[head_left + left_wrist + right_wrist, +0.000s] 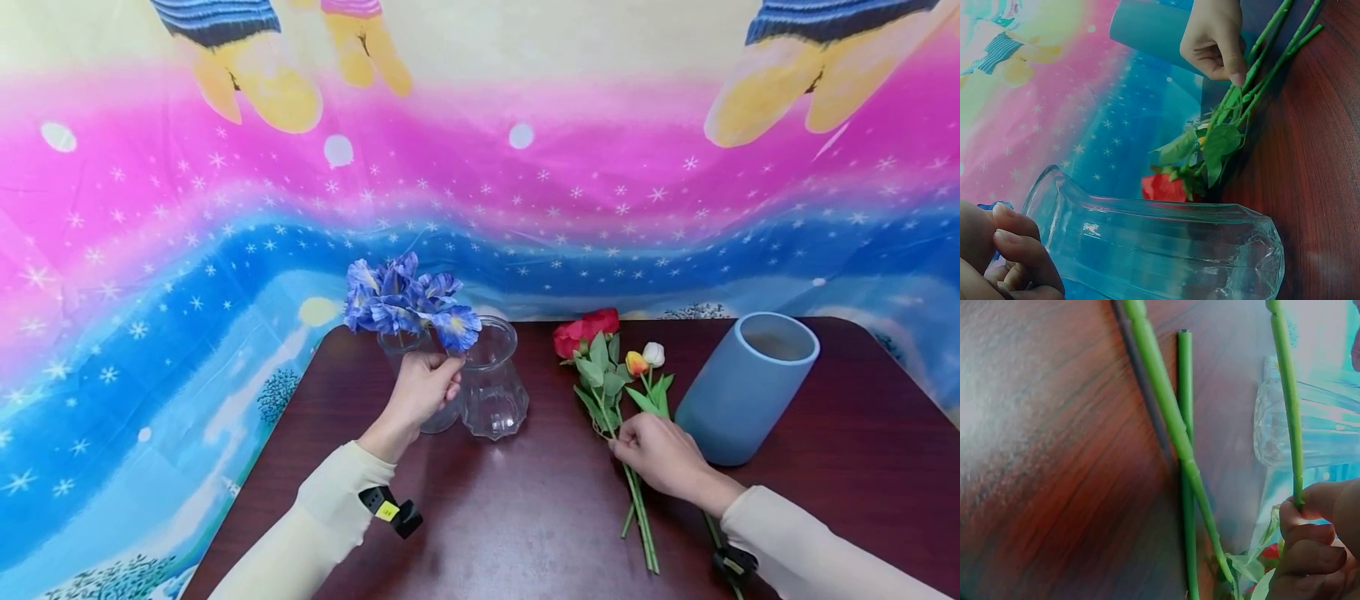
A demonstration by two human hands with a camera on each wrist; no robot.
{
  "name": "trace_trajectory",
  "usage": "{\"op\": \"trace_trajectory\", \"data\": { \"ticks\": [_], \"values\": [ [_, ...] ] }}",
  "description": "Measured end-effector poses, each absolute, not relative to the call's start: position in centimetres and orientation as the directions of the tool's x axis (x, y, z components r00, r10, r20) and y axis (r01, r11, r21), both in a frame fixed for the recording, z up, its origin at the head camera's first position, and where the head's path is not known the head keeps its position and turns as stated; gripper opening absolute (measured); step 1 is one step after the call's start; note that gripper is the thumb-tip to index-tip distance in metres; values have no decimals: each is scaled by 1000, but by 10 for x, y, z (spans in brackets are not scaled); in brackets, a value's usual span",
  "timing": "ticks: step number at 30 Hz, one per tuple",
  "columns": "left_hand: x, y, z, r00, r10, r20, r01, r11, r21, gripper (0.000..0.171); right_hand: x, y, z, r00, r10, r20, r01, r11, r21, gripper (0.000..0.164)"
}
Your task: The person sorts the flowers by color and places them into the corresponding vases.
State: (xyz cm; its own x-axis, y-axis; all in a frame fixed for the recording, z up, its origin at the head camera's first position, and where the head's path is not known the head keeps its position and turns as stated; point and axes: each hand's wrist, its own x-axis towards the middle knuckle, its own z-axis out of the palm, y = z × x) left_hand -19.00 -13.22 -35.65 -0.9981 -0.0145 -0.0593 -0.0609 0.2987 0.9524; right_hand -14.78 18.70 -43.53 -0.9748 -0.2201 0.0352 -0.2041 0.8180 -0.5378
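Blue irises (397, 296) stand in a clear glass vase at the left, mostly behind my left hand (423, 392). That hand's thumb and fingertips pinch at the lower right iris bloom, whose petals peek out behind the curled fingers in the left wrist view. Right beside it is a second, ribbed glass vase (495, 404). My right hand (663, 458) pinches a green rose stem (1288, 406) between thumb and forefinger. Its red roses (588, 329) point toward the back of the table. Orange (637, 362) and white tulips (654, 355) lie alongside, their stems partly under the right hand.
A tall blue-grey vase (738, 400) stands at the right, close behind my right hand. The dark wooden table (525, 525) meets a colourful printed cloth (525, 200) at its back edge. Other green stems (1186, 381) lie on the table under the right wrist.
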Motion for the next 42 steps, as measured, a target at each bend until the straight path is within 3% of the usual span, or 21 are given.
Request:
{"op": "trace_trajectory", "data": {
  "ticks": [9, 19, 28, 42],
  "values": [
    [-191, -132, -356, -998, -10, -62, -62, 294, 954, 32, -145, 187, -431, -968, -223, 116, -246, 739, -627, 43],
    [-191, -133, -356, -998, -8, -64, -63, 294, 954, 32, -147, 184, -433, -945, -228, 236, -322, 498, -805, 31],
    [-191, -132, -356, -998, -2, -61, -59, 281, 958, 30, -144, 181, -425, -959, -128, 254, -284, 405, -869, 23],
    [-192, -132, -358, -998, -11, -60, -61, 273, 960, 31, -138, 168, -401, -922, 62, 383, -380, 56, -924, 18]
  ]
}}
